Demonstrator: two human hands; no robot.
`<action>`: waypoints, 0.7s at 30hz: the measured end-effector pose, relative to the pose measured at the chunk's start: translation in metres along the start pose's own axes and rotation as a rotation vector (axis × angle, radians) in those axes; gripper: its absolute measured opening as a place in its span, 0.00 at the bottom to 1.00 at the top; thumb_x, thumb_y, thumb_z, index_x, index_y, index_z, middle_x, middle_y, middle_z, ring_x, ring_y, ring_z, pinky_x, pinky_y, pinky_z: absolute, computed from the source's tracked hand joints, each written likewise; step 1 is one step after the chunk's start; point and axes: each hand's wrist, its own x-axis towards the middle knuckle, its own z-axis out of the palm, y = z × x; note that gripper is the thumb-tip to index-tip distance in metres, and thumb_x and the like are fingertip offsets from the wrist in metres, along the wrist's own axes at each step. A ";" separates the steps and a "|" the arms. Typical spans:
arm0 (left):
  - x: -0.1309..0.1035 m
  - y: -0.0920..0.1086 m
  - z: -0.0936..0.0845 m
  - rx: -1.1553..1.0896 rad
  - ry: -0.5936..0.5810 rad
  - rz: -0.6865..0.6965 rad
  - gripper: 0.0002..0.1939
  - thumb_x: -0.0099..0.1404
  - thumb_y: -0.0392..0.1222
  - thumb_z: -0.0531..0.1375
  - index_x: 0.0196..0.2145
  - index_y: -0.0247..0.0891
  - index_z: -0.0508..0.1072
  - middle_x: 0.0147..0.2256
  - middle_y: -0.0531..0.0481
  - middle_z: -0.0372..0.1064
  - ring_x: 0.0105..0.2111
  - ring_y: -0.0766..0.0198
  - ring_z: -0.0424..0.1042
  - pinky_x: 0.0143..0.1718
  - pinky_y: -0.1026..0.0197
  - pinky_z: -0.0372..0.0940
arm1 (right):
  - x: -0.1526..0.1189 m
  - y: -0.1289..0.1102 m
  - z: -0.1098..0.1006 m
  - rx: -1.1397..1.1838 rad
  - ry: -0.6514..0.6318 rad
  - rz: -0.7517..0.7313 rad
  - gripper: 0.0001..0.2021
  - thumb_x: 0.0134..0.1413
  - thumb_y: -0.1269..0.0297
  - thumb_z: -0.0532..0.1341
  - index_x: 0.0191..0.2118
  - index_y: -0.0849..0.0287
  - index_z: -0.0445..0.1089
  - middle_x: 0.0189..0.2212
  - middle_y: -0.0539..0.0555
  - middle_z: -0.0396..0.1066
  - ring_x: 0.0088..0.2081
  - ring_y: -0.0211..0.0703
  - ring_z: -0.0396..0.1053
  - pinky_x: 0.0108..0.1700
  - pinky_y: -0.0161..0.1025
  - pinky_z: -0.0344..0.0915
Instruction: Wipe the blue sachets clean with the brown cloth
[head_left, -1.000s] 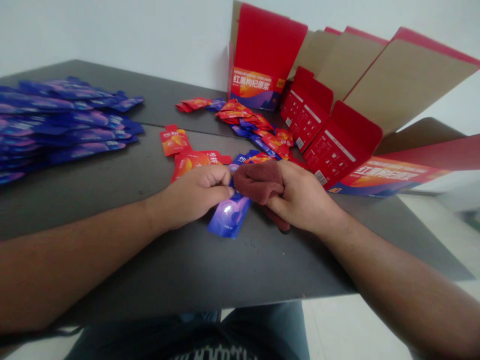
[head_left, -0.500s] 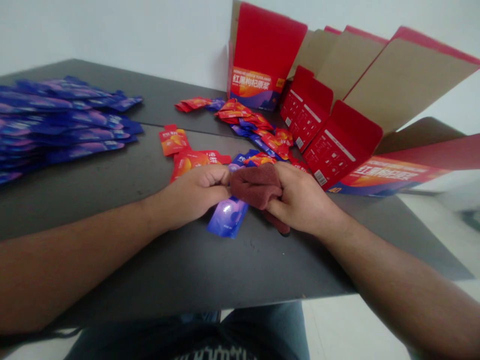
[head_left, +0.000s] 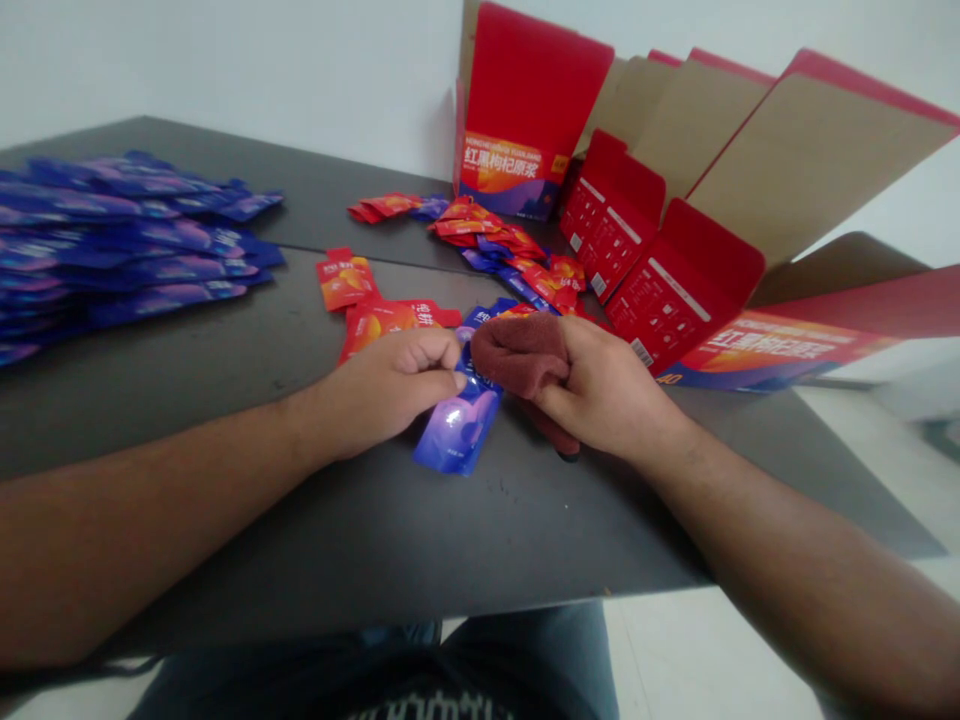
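Observation:
My right hand (head_left: 604, 385) is closed around a folded brown cloth (head_left: 521, 352), part of which hangs down below the fingers. Under and just left of the cloth is a blue-purple sachet (head_left: 457, 430), tilted, its lower end toward me. My left hand (head_left: 409, 380) has its fingers curled, with thumb and forefinger pinched on the sachet's left edge. Behind the left hand lie an orange-red sachet (head_left: 390, 318) and a smaller-looking orange-red sachet (head_left: 347, 280). The upper part of the blue sachet is partly covered by the cloth.
Blue sachets (head_left: 127, 240) are stacked high on the left of the dark table (head_left: 375, 540). Mixed red and blue sachets (head_left: 517, 255) lie heaped behind my hands. Open red cartons (head_left: 667, 290) stand along the right and back, flaps up.
My right hand has drawn the brown cloth slightly up and to the right, away from my left hand. More of the blue sachet now shows between them.

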 end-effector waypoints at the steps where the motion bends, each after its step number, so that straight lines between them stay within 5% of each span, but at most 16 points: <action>1: 0.000 0.001 0.000 -0.004 -0.013 0.004 0.10 0.65 0.43 0.64 0.29 0.40 0.69 0.25 0.55 0.66 0.25 0.66 0.63 0.27 0.62 0.58 | 0.000 0.000 0.000 0.010 -0.009 -0.030 0.17 0.57 0.66 0.67 0.53 0.58 0.78 0.46 0.58 0.82 0.46 0.53 0.78 0.51 0.47 0.73; 5: 0.000 0.003 0.000 -0.049 -0.056 0.010 0.06 0.66 0.42 0.65 0.32 0.40 0.74 0.30 0.53 0.74 0.29 0.65 0.68 0.30 0.61 0.63 | -0.001 0.000 0.001 0.041 -0.061 -0.140 0.11 0.56 0.65 0.66 0.45 0.58 0.76 0.45 0.60 0.81 0.47 0.56 0.78 0.49 0.49 0.74; 11: 0.000 -0.002 0.000 0.002 0.004 0.025 0.10 0.67 0.41 0.63 0.28 0.40 0.69 0.25 0.55 0.65 0.25 0.67 0.63 0.27 0.62 0.58 | 0.001 -0.001 -0.002 -0.004 -0.030 0.004 0.17 0.57 0.67 0.66 0.53 0.56 0.76 0.52 0.59 0.82 0.52 0.56 0.78 0.53 0.48 0.72; 16: 0.000 0.002 0.000 -0.042 -0.066 0.011 0.05 0.66 0.42 0.65 0.33 0.39 0.74 0.32 0.51 0.76 0.30 0.63 0.70 0.31 0.60 0.64 | 0.000 0.000 0.000 0.026 -0.071 -0.124 0.13 0.56 0.64 0.66 0.47 0.58 0.76 0.46 0.59 0.82 0.48 0.55 0.78 0.51 0.48 0.73; 21: 0.000 -0.001 0.000 -0.001 0.006 0.011 0.10 0.66 0.42 0.63 0.28 0.40 0.68 0.24 0.56 0.65 0.24 0.67 0.62 0.27 0.62 0.58 | 0.001 -0.001 -0.001 -0.019 -0.006 0.027 0.17 0.58 0.66 0.66 0.53 0.58 0.78 0.47 0.58 0.82 0.47 0.54 0.78 0.51 0.48 0.72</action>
